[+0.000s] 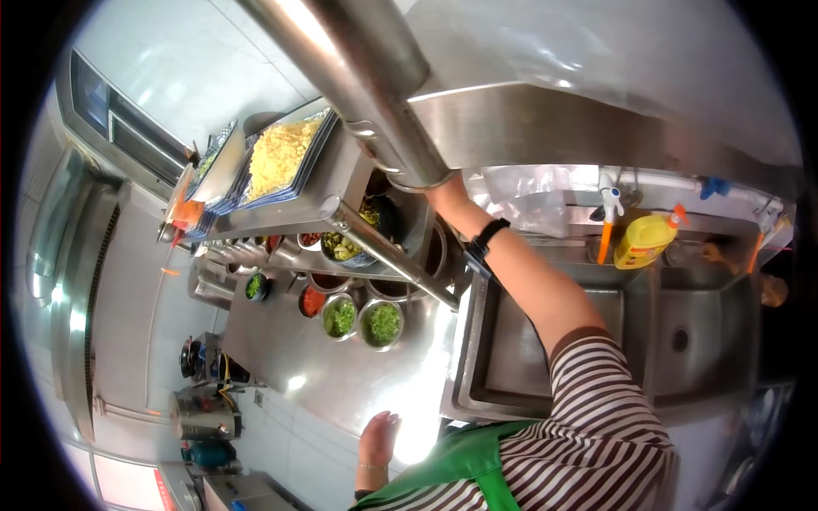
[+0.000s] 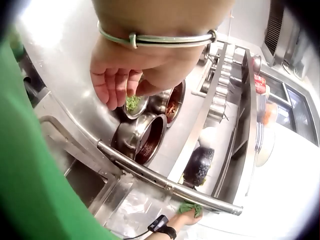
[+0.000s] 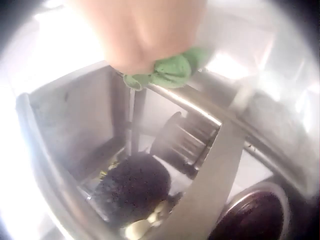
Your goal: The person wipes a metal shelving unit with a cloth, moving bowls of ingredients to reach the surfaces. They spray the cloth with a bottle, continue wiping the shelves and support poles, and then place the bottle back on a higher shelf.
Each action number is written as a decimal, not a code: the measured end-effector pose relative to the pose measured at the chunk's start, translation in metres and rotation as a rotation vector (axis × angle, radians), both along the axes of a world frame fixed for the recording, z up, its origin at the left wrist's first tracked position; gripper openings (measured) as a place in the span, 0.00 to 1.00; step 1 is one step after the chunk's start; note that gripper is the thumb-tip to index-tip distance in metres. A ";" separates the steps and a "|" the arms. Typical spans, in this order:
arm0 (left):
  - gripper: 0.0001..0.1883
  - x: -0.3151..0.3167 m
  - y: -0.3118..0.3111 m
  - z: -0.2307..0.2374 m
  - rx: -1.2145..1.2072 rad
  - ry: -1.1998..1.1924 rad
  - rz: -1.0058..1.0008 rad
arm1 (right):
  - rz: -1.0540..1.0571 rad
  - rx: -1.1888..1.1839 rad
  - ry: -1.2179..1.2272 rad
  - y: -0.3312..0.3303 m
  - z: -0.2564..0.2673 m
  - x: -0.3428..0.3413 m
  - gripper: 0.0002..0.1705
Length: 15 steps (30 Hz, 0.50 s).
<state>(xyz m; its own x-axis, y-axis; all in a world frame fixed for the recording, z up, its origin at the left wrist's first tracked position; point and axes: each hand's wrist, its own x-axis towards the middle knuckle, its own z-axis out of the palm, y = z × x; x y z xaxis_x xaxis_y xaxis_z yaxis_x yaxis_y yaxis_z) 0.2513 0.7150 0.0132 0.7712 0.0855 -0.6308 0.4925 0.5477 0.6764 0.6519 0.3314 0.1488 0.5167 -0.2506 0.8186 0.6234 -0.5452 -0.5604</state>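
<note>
My right hand (image 3: 145,35) grips a crumpled green cloth (image 3: 175,70) at the metal edge of the shelf. In the head view a thick steel pipe (image 1: 375,94) hides most of that hand, while the left wrist view shows the cloth (image 2: 190,208) bunched in its fingers. Below it on the lower shelf stands a dark speckled bowl (image 3: 135,187). Over the steel counter (image 1: 281,341) hangs my left hand (image 1: 377,439), fingers loosely bent and holding nothing. Nearest to it are metal pots of chopped greens (image 1: 381,324) and a pot of dark red sauce (image 2: 150,140).
A tray of yellow crumbly food (image 1: 285,157) tops the upper shelf. Right of the counter lies a double sink (image 1: 558,341), with a yellow spray bottle (image 1: 645,241) behind it. A clear plastic bag (image 1: 528,200) sits beside my right forearm.
</note>
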 end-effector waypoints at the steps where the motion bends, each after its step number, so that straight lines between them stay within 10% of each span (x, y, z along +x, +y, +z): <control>1: 0.06 -0.007 0.008 -0.010 -0.011 0.019 0.050 | 0.002 -0.002 0.000 0.002 -0.006 0.005 0.30; 6: 0.05 -0.034 0.039 -0.047 -0.062 0.073 0.178 | 0.145 -0.162 0.372 0.003 -0.070 0.006 0.28; 15: 0.06 -0.031 0.039 -0.047 -0.103 0.085 0.175 | -0.007 -0.347 0.102 -0.009 0.010 0.003 0.28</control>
